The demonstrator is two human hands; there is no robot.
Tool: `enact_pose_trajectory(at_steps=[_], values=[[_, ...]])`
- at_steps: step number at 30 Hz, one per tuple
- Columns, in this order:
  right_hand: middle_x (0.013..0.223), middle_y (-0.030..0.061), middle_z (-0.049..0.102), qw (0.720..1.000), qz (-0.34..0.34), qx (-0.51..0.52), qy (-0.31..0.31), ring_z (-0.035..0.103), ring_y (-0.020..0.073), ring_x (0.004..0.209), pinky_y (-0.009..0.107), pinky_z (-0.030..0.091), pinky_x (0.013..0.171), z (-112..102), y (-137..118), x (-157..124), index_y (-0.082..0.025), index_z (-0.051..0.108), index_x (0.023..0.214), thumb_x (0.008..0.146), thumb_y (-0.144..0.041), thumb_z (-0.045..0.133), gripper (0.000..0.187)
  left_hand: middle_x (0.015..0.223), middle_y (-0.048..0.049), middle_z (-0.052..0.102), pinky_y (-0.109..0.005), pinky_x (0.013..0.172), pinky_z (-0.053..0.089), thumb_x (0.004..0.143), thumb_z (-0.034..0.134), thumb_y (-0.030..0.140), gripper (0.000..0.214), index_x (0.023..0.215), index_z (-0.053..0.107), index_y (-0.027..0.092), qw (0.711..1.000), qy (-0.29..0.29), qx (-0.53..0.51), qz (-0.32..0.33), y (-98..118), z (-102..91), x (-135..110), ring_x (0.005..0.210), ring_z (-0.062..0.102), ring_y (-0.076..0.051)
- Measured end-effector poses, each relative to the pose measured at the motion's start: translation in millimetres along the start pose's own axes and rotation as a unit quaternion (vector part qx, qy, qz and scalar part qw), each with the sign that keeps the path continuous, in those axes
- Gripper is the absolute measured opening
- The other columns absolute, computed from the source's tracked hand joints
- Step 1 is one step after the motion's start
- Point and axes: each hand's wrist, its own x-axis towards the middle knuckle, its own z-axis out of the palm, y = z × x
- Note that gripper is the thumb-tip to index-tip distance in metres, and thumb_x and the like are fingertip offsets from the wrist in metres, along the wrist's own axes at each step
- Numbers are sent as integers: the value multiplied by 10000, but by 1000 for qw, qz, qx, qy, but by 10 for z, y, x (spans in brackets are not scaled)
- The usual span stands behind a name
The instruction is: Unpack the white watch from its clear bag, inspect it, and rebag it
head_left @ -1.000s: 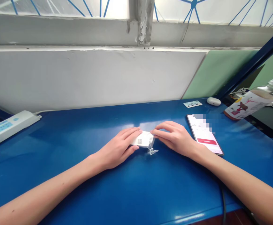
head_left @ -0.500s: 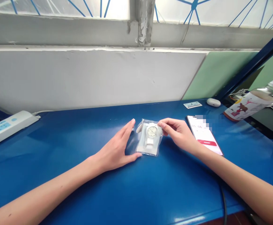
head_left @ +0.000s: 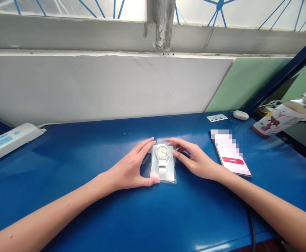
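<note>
A white wristwatch (head_left: 162,152) with a pale round dial lies inside a clear plastic bag (head_left: 168,176) on the blue tabletop (head_left: 102,217). My left hand (head_left: 129,166) is spread along the bag's left side, with its fingertips at the upper left corner and its thumb on the lower part. At the right edge, my right hand (head_left: 195,159) rests with thumb and index finger apart, the index reaching over the top corner and the thumb touching the side. A small whitish piece shows beside the left fingertips, partly covered.
A phone (head_left: 230,154) with a lit screen lies right of my right hand. Behind it are a card (head_left: 217,117) and a white earbud case (head_left: 240,115). A labelled drink bottle (head_left: 276,117) leans at the far right. A power strip (head_left: 8,141) sits at left.
The bagged watch has shifted slightly left and towards me, and straightened. My right hand has moved left with it, its pinch on the upper right edge loosened.
</note>
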Motion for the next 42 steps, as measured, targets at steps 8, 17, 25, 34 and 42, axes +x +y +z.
enact_pose_trajectory(at_steps=[8, 17, 25, 34, 42], values=[[1529, 216, 402, 962, -58, -254, -76, 416, 324, 1397, 538, 437, 1081, -4, -15, -61, -146, 457, 1420, 1009, -297, 435, 439, 1497, -217, 410, -560, 1107, 400, 711, 787, 568, 981, 1489, 341, 171, 999, -6, 6, -51, 6, 11, 17, 1395, 384, -404], [1618, 194, 239, 937, -71, -291, -180, 191, 321, 1501, 527, 337, 1155, -59, -41, -63, -128, 230, 1558, 938, -575, 505, 812, 1565, -217, 324, -558, 1151, 337, 806, 671, 623, 978, 1538, 252, 127, 996, -27, 54, -60, -4, 29, 28, 1450, 297, -389], [1614, 186, 250, 939, -56, -284, -187, 266, 324, 1479, 523, 352, 1146, -74, -22, -37, -132, 247, 1558, 928, -614, 496, 831, 1562, -210, 338, -552, 1149, 333, 808, 649, 653, 971, 1535, 271, 131, 996, -35, 61, -62, -4, 25, 41, 1444, 303, -390], [1629, 150, 227, 943, -38, -270, -188, 249, 314, 1487, 510, 329, 1164, -94, 16, -36, -170, 219, 1571, 913, -654, 484, 858, 1625, -189, 190, -540, 1176, 286, 833, 585, 708, 1023, 1575, 160, 146, 996, -54, 55, -52, 4, -15, 9, 1484, 208, -384], [1638, 153, 190, 943, -10, -274, -189, 167, 320, 1507, 510, 276, 1193, -139, 64, -11, -135, 203, 1571, 904, -665, 486, 898, 1599, -207, 255, -533, 1162, 317, 867, 591, 623, 920, 1550, 230, 123, 995, -35, 79, -48, 14, 15, 15, 1467, 262, -374]])
